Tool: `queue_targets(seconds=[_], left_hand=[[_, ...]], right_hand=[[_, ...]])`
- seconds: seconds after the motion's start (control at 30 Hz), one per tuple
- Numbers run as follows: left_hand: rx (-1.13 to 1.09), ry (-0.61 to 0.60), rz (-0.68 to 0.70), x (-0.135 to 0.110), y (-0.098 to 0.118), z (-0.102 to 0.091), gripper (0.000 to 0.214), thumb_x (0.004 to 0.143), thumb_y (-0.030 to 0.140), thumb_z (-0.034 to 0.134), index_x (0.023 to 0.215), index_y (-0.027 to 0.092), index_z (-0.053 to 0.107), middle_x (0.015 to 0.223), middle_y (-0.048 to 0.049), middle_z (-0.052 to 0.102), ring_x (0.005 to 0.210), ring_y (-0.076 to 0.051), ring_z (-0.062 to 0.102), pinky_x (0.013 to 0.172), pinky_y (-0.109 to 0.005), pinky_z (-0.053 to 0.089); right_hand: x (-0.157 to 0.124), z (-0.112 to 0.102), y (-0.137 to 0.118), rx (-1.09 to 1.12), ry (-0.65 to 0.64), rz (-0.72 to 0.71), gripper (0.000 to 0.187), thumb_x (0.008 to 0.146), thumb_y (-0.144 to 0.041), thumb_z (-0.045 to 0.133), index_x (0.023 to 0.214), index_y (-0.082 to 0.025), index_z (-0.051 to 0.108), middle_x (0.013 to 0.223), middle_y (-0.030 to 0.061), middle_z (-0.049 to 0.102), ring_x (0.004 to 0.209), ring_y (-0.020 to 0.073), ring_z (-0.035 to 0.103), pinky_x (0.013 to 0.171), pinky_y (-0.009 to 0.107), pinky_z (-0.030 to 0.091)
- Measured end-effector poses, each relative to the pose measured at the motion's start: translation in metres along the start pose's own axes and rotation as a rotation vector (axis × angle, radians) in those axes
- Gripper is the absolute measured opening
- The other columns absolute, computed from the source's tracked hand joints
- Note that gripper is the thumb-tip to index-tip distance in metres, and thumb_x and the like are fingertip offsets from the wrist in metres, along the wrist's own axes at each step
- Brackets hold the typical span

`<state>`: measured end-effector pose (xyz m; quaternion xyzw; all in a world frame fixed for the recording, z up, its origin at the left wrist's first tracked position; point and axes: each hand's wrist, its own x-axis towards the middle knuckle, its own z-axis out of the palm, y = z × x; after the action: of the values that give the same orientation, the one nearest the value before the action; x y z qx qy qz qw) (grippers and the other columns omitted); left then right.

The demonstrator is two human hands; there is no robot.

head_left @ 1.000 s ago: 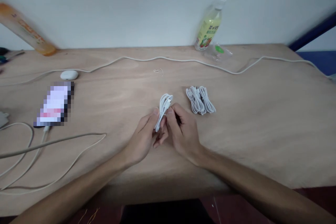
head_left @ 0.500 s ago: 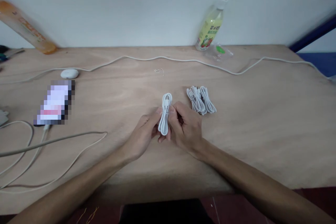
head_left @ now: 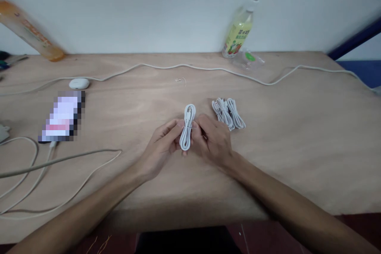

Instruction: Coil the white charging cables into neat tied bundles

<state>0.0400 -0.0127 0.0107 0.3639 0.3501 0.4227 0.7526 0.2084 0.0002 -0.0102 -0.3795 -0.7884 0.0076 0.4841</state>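
A white USB cable (head_left: 185, 137), coiled into a long narrow bundle, is held up over the middle of the table, its plug showing near the top of the coil. My left hand (head_left: 164, 139) grips the bundle from the left, thumb against its side. A thin white twist tie (head_left: 188, 127) wraps the bundle's waist and runs toward my right hand (head_left: 214, 138). There, the thumb and curled index finger pinch the tie's end close to the cable; the other right fingers are mostly hidden. Just beyond that hand lie several similar coiled white cables (head_left: 228, 113).
Small white tie scraps (head_left: 180, 81) lie farther back. A long white cord (head_left: 214, 68) crosses the table. At left are a phone (head_left: 62, 117) with a cable plugged in and a white earbud case (head_left: 79, 83). Two bottles, yellow-labelled (head_left: 238, 33) and orange (head_left: 32, 33), lean on the wall.
The coiled cable has risen slightly in my hands. The fingers beneath it have drawn in, and my right hand has turned a little at the tie.
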Motion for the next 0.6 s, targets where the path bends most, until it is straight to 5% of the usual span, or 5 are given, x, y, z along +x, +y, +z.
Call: queue_targets(seconds=[0.2,0.4,0.6], left_hand=[[0.135,-0.004,0.135,0.003,-0.005,-0.008,0.036,0.093,0.054,0.087,0.101,0.019,0.084,0.088,-0.0028,0.075,0.085,-0.016,0.065,0.082,-0.027,0.052],[0.188,-0.016,0.149,0.005,-0.007,-0.012,0.041,0.095,0.051,0.084,0.120,0.019,0.083,0.097,-0.0053,0.081,0.089,-0.020,0.070,0.089,-0.033,0.054],[0.255,0.008,0.162,0.004,-0.004,-0.011,0.032,0.099,0.048,0.081,0.108,0.018,0.083,0.092,-0.0040,0.078,0.085,-0.018,0.066,0.083,-0.029,0.051]], right_hand=[[0.000,0.000,0.001,0.025,-0.010,0.053,0.031,0.105,-0.008,0.050,0.080,-0.025,0.044,0.065,-0.0069,0.047,0.053,0.0116,0.037,0.053,0.031,0.028],[0.000,0.001,0.002,0.031,-0.042,0.074,0.031,0.106,-0.011,0.049,0.079,-0.026,0.043,0.065,-0.0062,0.049,0.053,0.0120,0.037,0.055,0.031,0.030],[0.000,0.000,0.005,0.051,-0.087,0.033,0.028,0.105,-0.011,0.049,0.081,-0.026,0.047,0.067,-0.0048,0.054,0.056,0.0135,0.044,0.057,0.030,0.034]])
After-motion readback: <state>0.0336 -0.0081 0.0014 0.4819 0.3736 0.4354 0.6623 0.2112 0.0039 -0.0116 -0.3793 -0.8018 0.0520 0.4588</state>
